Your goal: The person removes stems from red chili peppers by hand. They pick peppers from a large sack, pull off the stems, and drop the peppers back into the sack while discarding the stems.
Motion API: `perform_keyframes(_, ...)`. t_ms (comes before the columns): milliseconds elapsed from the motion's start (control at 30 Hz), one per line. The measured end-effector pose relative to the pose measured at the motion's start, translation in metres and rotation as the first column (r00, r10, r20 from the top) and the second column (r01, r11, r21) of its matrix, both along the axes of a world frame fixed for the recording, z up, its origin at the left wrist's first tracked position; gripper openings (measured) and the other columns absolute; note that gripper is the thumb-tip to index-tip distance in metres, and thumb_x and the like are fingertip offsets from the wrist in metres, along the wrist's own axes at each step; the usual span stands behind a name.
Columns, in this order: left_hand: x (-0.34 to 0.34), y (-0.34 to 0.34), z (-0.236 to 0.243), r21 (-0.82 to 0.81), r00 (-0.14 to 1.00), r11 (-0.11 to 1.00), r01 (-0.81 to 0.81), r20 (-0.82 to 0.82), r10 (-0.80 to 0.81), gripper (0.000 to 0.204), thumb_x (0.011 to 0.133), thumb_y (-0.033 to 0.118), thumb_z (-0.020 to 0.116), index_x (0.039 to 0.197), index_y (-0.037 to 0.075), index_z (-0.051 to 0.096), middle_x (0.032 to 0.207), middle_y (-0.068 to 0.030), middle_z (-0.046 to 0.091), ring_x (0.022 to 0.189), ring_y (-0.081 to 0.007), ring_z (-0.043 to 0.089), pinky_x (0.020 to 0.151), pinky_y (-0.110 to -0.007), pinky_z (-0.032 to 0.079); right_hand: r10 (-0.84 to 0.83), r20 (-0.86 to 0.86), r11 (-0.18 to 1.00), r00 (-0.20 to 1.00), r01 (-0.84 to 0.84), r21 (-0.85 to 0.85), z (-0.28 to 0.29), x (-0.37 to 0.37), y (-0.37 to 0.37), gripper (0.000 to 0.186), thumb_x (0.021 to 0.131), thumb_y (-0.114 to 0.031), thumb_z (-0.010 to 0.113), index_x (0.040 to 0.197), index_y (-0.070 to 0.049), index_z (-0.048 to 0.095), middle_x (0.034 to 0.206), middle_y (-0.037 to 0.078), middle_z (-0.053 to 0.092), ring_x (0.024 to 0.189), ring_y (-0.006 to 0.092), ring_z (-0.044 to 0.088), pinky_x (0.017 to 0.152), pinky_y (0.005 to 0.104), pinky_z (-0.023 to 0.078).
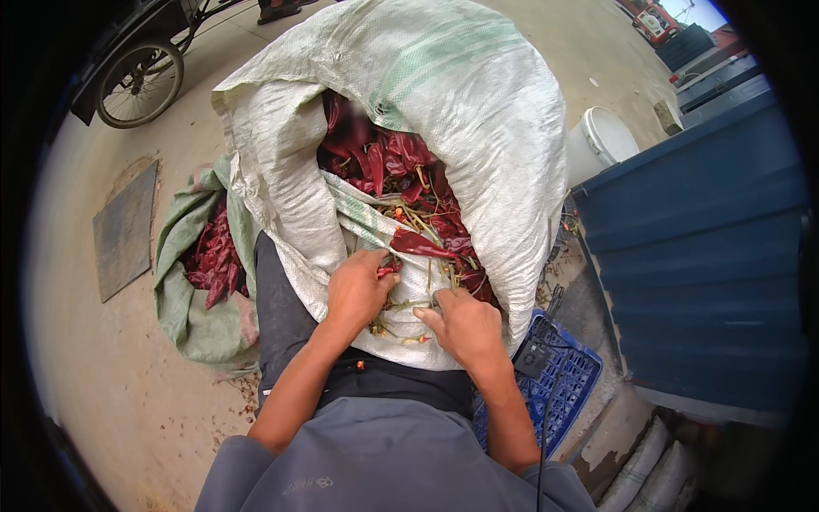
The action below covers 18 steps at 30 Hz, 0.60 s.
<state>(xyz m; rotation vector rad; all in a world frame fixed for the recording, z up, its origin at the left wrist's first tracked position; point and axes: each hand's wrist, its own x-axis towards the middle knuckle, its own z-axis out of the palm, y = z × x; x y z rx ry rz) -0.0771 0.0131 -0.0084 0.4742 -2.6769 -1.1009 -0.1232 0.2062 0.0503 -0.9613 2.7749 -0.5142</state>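
- A large white woven sack lies on its side against the person's lap, its mouth open toward them and filled with dried red chili peppers and pale stems.
- The left hand rests on the sack's lower lip with fingers curled around a small red chili piece at the edge of the pile.
- The right hand sits just beside it on the same lip, fingers bent and pinching among the greenish stems; exactly what it grips I cannot tell.
- Loose stems and bits lie on the sack fabric between the two hands.
- A second, greenish sack lies on the concrete floor to the person's left, open, with more red chilies inside.
- A blue plastic crate sits under the person's right side, with a small black device and cable over it.
- A blue metal wall stands on the right, a white bucket beyond it.
- A cart wheel shows at the upper left, and a flat grey slab lies on the floor.
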Motion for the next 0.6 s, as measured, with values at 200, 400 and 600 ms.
perform_keyframes(200, 0.003, -0.001, -0.004, 0.044, 0.991, 0.996, 0.072, -0.118, -0.067, 0.023, 0.077, 0.012, 0.077, 0.096, 0.004, 0.067, 0.092, -0.0129, 0.064, 0.087, -0.0358, 0.063, 0.073, -0.045, 0.051, -0.030, 0.035, 0.976, 0.999, 0.037, -0.216, -0.005, 0.003, -0.003, 0.028, 0.087, -0.030, 0.075, 0.096, -0.004, 0.067, 0.084, 0.016, 0.065, 0.074, 0.0355, 0.066, 0.064, 0.0434, 0.052)
perform_keyframes(400, 0.025, 0.005, 0.030, -0.083, 0.956, 0.975, 0.205, -0.198, -0.217, 0.029, 0.067, 0.002, 0.078, 0.092, 0.006, 0.063, 0.088, -0.0105, 0.063, 0.083, -0.0334, 0.062, 0.068, -0.043, 0.050, 0.013, 0.149, 0.872, 0.989, 0.062, -0.485, -0.011, 0.000, -0.018, 0.026, 0.088, -0.027, 0.074, 0.095, -0.004, 0.065, 0.084, 0.016, 0.064, 0.073, 0.0356, 0.065, 0.064, 0.0426, 0.051)
perform_keyframes(600, 0.033, 0.008, 0.037, -0.132, 0.923, 0.974, 0.187, -0.316, -0.220, 0.026, 0.065, 0.003, 0.076, 0.085, 0.008, 0.059, 0.081, -0.0067, 0.058, 0.075, -0.0294, 0.057, 0.062, -0.041, 0.048, 0.071, 0.196, 0.842, 0.978, 0.047, -0.538, -0.009, -0.001, -0.026, 0.015, 0.088, -0.014, 0.072, 0.093, -0.001, 0.066, 0.082, 0.016, 0.067, 0.072, 0.0312, 0.067, 0.064, 0.0376, 0.052)
